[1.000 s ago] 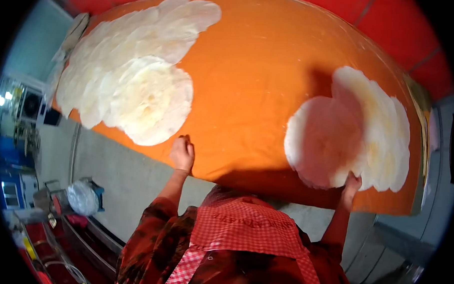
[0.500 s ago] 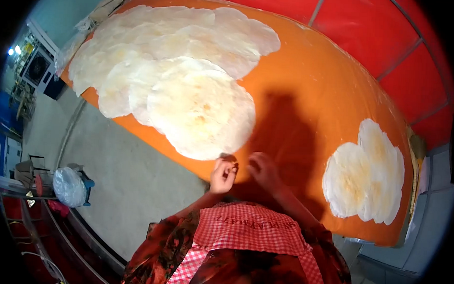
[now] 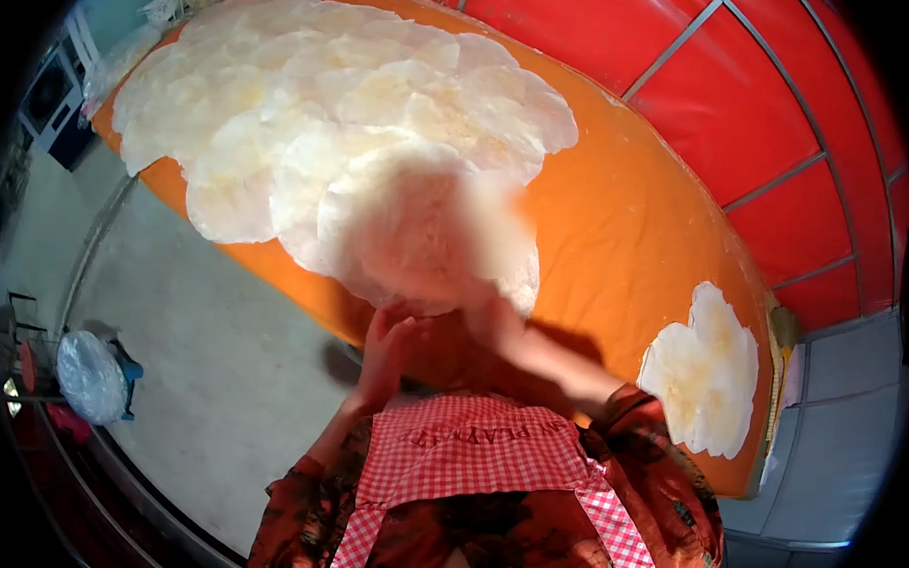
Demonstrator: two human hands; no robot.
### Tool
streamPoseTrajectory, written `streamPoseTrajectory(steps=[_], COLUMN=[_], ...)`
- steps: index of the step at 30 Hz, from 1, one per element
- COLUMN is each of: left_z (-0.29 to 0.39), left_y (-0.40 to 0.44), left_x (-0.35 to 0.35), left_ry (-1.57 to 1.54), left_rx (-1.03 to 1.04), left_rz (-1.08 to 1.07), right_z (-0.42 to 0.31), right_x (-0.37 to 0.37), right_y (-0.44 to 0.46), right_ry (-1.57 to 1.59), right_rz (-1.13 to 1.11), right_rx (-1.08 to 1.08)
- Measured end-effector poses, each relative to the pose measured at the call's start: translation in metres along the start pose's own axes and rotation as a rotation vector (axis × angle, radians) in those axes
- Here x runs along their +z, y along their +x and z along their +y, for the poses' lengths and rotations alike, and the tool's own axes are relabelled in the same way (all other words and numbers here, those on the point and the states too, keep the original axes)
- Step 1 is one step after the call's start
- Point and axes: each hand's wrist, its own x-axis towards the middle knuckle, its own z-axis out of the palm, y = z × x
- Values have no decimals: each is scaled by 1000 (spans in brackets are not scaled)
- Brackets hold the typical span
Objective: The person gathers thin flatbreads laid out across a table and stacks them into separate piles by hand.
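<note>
Thin round flatbreads [image 3: 231, 86] with pale brown patches lie overlapping in a wide layer on an orange cloth [image 3: 617, 220]. The nearest flatbread [image 3: 520, 271] is partly covered by a dark, blurred patch. My left hand [image 3: 388, 332] is at its near edge, fingers stretched toward it and slightly apart. Whether they touch the bread is not clear. My right hand [image 3: 484, 310] is smeared by motion over the same flatbread, so its fingers cannot be made out. Two smaller overlapping flatbreads [image 3: 707, 373] lie apart on the right.
Red panels [image 3: 751, 104] run along the far side of the cloth. Grey floor [image 3: 193, 325] lies to the left, with a plastic-wrapped bundle [image 3: 93, 377] on it. A red checked apron [image 3: 479, 445] covers my chest. Grey padded surfaces [image 3: 852, 378] are at the right.
The view has shifted, and the dark shadow has moved left from bare cloth onto the flatbread. My right hand has swung left over the bread. My left hand's fingers have loosened from a pinch.
</note>
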Motion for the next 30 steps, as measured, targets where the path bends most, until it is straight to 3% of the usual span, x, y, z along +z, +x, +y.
streamPoseTrajectory(steps=[2,3,4,5,7,9,11,12,13,14,17,18,21,27,30], left_z=[-12,-14,-8,-1,7,11,-2,-6,-4,-4,-2,-1,-8,-10,-9], left_y=[17,24,26,31,39,43,59,64,60,53,46,47,49,58,56], left_x=[-25,-39,-48,-57,-65,-73,-101,-112,-106,-93,-81,-81,-87,-86,-79], left_ry=[289,442,415,387,310,221,198,182,151,121,90,92,134,45,26], left_rx=[273,407,397,389,372,348,251,207,203,198,119,82,128,55,55], left_rz=[109,161,208,256,343,418,279,211,247,283,293,278,214,167,150], right_z=[-71,-107,-142,-182,-223,-230,-210,-198,-139,-88,11,36,31,23,30], right_x=[-38,-58,-79,-81,-87,-62,-30,-9,-7,0,35,39,51,63,72], right_y=[41,60,78,83,93,80,74,66,75,75,54,49,37,38,34], right_ry=[-298,-720,-1147,-1282,-1275,-1293,-1221,-1348,-1237,-1238,-1498,-1404,-1237,-1319,-1285], right_rz=[94,99,160,286,442,410,329,301,287,154,-23,39,85,-21,52], right_rx=[84,-32,-142,-213,-555,-652,-770,-673,-788,-642,-530,-607,-658,-487,-534])
